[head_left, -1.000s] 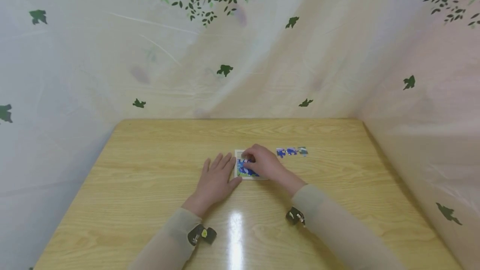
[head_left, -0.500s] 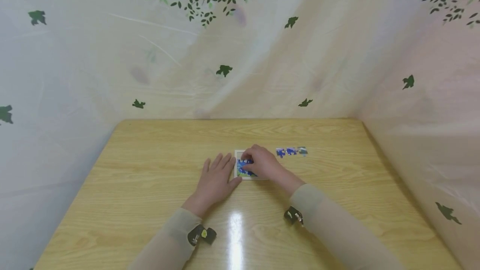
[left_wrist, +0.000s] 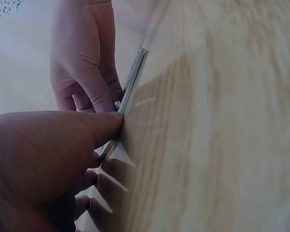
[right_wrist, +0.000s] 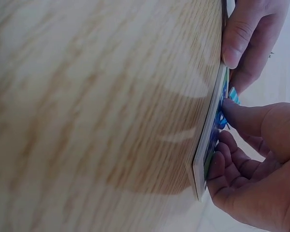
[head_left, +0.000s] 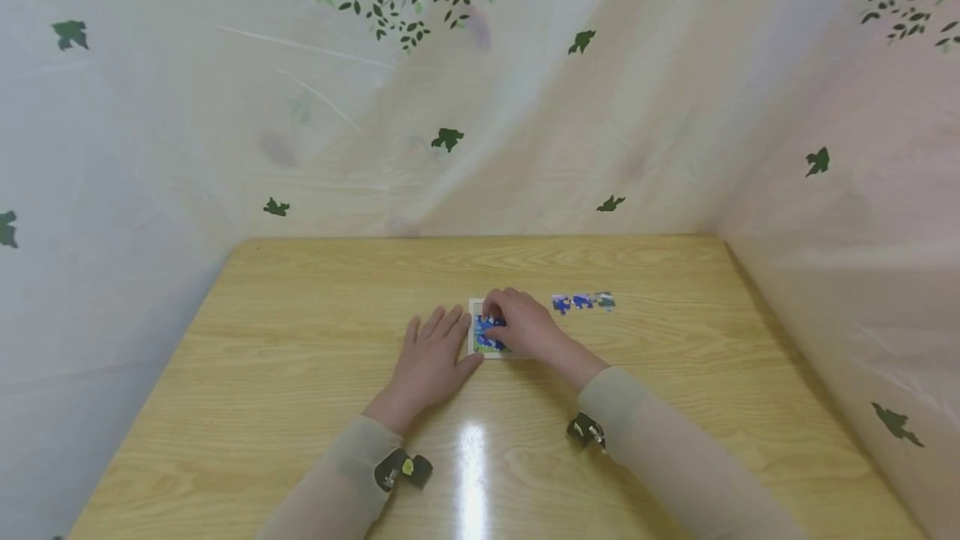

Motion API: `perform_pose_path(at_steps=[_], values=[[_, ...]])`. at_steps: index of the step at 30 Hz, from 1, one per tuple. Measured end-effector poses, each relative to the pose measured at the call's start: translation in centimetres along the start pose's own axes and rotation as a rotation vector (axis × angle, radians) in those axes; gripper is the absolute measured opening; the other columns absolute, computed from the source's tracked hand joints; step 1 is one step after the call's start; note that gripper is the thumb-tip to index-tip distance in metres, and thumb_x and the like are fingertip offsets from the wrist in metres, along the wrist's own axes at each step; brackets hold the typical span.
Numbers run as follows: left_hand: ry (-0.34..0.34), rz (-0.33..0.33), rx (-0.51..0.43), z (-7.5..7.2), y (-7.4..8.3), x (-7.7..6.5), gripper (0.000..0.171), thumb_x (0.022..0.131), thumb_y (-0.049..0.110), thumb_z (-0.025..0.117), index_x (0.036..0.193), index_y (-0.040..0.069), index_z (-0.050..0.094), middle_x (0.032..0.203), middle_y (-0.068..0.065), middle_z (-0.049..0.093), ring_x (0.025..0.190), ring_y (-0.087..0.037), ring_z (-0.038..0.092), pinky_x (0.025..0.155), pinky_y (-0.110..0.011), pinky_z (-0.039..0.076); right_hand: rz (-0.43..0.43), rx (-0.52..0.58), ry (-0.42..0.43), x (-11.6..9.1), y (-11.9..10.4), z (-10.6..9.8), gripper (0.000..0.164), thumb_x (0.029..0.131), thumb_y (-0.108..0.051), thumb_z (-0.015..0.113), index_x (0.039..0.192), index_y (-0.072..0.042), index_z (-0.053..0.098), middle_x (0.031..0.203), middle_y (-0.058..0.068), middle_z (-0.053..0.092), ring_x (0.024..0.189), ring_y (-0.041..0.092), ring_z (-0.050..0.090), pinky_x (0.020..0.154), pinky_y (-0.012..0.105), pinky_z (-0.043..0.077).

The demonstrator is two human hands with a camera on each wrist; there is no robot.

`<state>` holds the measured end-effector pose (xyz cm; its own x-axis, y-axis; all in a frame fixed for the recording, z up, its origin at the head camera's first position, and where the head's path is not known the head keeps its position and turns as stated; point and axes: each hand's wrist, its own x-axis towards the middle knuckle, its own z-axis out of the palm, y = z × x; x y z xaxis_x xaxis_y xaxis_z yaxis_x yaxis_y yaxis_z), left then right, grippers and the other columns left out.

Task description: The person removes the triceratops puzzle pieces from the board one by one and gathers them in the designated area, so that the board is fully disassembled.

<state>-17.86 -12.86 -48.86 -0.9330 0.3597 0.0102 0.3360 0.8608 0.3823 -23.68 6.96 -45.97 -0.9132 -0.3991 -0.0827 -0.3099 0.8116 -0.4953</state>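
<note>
A small jigsaw puzzle with a white frame (head_left: 472, 340) lies on the table, its picture blue and green. My left hand (head_left: 429, 365) rests with straight, spread fingers at the frame's left side, the thumb touching the near left corner. Over the puzzle my right hand (head_left: 528, 327) bends down, hiding much of its right part. In the right wrist view, a blue puzzle piece (right_wrist: 234, 95) stands tilted up from the surface, pinched by the thumb and a finger of the right hand. The curled fingertips of that hand rest along the puzzle board (right_wrist: 199, 164).
Three loose puzzle pieces (head_left: 582, 302) lie in a row right of the frame, behind the right wrist. The wooden table (head_left: 300, 307) is bounded at the back and sides by a pale curtain (head_left: 345, 157) printed with leaves.
The right hand and forearm have shifted very slightly left over the puzzle. The left hand has stayed at the frame, and the loose pieces lie as before.
</note>
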Motion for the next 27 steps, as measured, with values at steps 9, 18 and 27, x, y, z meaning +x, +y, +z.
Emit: perform_pose_path(at_steps=[9, 18, 27], values=[[0.01, 0.013, 0.017, 0.14, -0.02, 0.05, 0.072, 0.111, 0.048, 0.062, 0.167, 0.006, 0.047, 0.176, -0.017, 0.037, 0.165, -0.044, 0.025, 0.132, -0.072, 0.012, -0.01, 0.011, 0.006, -0.06, 0.14, -0.03, 0.021, 0.098, -0.016, 0.085, 0.109, -0.015, 0.067, 0.103, 0.001, 0.064, 0.095, 0.02, 0.061, 0.088, 0.039, 0.057], [0.017, 0.006, 0.006, 0.04, 0.21, -0.19, 0.071, 0.111, 0.048, 0.063, 0.167, 0.007, 0.047, 0.176, -0.016, 0.038, 0.165, -0.044, 0.026, 0.132, -0.072, 0.011, -0.026, 0.026, 0.024, -0.16, 0.26, -0.13, 0.021, 0.099, -0.015, 0.085, 0.107, -0.014, 0.066, 0.101, 0.001, 0.065, 0.093, 0.019, 0.061, 0.087, 0.04, 0.058], [-0.007, -0.008, 0.014, 0.17, 0.06, -0.01, 0.074, 0.112, 0.053, 0.059, 0.17, 0.01, 0.043, 0.178, -0.013, 0.034, 0.167, -0.041, 0.021, 0.133, -0.069, 0.007, -0.018, 0.043, 0.022, -0.32, 0.07, -0.3, 0.019, 0.1, -0.013, 0.083, 0.108, -0.012, 0.066, 0.1, 0.001, 0.066, 0.093, 0.02, 0.062, 0.087, 0.04, 0.058]])
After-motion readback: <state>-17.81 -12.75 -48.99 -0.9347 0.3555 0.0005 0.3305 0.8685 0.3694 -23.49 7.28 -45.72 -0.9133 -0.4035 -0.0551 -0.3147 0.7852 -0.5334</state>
